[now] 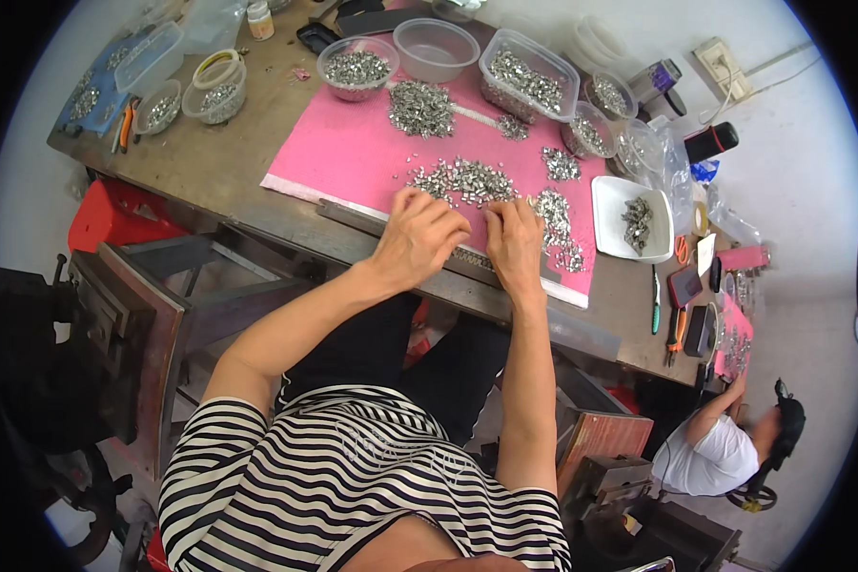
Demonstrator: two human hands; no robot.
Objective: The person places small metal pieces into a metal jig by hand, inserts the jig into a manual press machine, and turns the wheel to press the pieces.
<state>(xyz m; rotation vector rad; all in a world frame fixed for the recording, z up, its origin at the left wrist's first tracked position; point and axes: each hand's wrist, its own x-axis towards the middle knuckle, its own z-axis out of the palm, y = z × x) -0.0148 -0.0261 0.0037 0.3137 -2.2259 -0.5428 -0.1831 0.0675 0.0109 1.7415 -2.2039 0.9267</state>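
Note:
My left hand (418, 236) is closed, its fingers curled and the fingertips drawn together over the pink mat (334, 143); whatever it pinches is too small to make out. Just to its right, my right hand (517, 246) points its bent fingers down at the mat, closed as well, and its fingertips hide anything in them. A loose pile of small silvery metal pieces (465, 179) lies just beyond both hands. Between my wrists, along the table's near edge, a narrow metal strip (475, 259) shows a row of small pieces. More metal pieces (555, 224) are scattered beside my right hand.
Farther back sit a heap of metal pieces (421, 108), a filled round tub (357, 67) and a rectangular tub (529, 74). A white tray (610, 217) stands at the right, near orange-handled pliers (676, 329). A co-worker in white (715, 456) works at the far right.

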